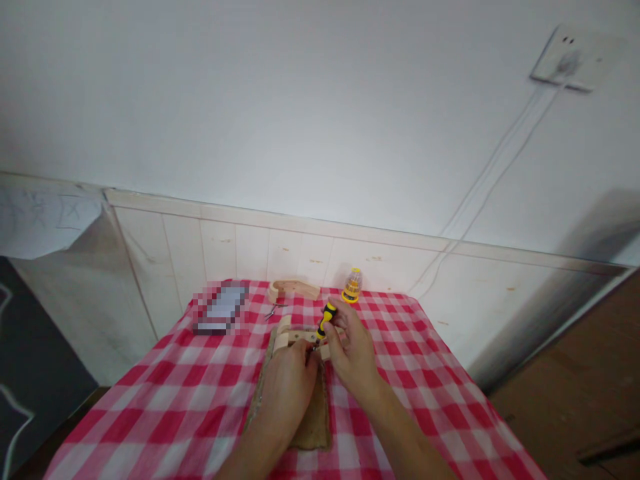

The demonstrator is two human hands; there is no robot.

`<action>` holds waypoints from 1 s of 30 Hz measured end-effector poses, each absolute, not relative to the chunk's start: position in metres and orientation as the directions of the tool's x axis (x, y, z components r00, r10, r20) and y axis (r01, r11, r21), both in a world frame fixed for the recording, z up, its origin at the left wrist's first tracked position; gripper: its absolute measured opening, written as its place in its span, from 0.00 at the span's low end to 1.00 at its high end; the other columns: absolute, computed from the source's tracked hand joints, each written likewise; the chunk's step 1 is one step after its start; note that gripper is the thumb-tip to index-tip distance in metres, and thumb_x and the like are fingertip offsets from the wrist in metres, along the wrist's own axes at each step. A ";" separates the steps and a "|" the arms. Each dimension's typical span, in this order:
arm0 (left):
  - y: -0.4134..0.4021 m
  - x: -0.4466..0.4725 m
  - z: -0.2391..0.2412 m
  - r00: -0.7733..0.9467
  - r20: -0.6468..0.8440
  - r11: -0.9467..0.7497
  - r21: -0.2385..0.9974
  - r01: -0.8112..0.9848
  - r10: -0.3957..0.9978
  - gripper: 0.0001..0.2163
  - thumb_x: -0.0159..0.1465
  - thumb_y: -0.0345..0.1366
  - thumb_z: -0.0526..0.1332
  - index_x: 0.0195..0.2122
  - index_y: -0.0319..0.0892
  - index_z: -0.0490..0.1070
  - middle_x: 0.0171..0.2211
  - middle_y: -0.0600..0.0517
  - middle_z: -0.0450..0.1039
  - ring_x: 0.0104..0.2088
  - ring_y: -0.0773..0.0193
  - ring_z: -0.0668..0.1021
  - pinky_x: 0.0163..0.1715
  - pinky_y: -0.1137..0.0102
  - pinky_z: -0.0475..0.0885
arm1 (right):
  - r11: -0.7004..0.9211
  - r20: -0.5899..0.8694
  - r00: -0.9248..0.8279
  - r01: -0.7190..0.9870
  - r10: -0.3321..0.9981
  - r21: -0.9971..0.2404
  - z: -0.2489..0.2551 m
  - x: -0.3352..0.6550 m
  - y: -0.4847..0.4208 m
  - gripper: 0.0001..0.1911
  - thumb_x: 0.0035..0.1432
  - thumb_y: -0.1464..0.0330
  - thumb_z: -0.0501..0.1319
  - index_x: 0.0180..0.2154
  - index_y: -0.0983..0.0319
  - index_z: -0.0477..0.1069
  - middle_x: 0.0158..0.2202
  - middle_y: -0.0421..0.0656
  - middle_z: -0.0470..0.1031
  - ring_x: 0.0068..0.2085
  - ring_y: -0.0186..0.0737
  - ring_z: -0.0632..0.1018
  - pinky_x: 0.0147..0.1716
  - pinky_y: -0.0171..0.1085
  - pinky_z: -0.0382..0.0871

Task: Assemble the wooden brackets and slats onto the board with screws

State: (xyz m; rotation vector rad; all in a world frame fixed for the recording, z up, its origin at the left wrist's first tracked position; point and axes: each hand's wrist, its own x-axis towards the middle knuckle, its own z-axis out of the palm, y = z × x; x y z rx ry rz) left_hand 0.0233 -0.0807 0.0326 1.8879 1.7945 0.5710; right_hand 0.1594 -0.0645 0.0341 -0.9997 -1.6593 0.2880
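My right hand (353,347) grips a yellow and black screwdriver (327,321), tilted with its lower end toward the wooden pieces. Close beside it, my left hand (293,377) has its fingers pinched together near the screwdriver's lower end; what they hold is too small to make out. Pale wooden pieces (283,339) lie under and around both hands, partly hidden by them. Beneath is a brown board (316,420), its near part showing between my wrists.
A red and white checked cloth (190,407) covers the table. At the back stand a curved wooden piece (295,289) and a yellow-capped clear bit holder (353,287). Small dark metal bits (273,311) lie left of centre, near a blurred-out flat device (223,309). The wall (300,257) borders the table's far edge.
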 end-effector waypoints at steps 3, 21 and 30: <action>-0.080 0.024 0.033 0.050 -0.029 -0.024 0.581 0.813 0.998 0.13 0.71 0.35 0.55 0.45 0.42 0.79 0.43 0.44 0.83 0.44 0.56 0.82 0.42 0.68 0.68 | 0.606 0.671 0.007 0.423 0.742 -0.674 0.034 0.158 -0.063 0.20 0.66 0.70 0.59 0.58 0.55 0.69 0.49 0.47 0.81 0.47 0.45 0.83 0.48 0.44 0.79; -0.078 0.022 0.026 0.063 0.021 -0.063 0.602 0.796 0.998 0.12 0.70 0.36 0.55 0.45 0.42 0.80 0.41 0.44 0.83 0.42 0.56 0.82 0.39 0.68 0.66 | 0.613 0.703 0.004 0.487 0.711 -0.622 0.034 0.160 -0.064 0.18 0.65 0.68 0.62 0.56 0.56 0.69 0.44 0.46 0.80 0.42 0.44 0.83 0.41 0.42 0.78; -0.076 0.022 0.020 0.068 0.032 -0.074 0.591 0.803 0.997 0.12 0.71 0.39 0.56 0.42 0.43 0.80 0.39 0.46 0.83 0.36 0.58 0.81 0.33 0.67 0.62 | 0.650 0.740 -0.002 0.481 0.672 -0.589 0.028 0.155 -0.064 0.17 0.67 0.71 0.57 0.57 0.57 0.66 0.46 0.48 0.81 0.42 0.43 0.84 0.41 0.42 0.80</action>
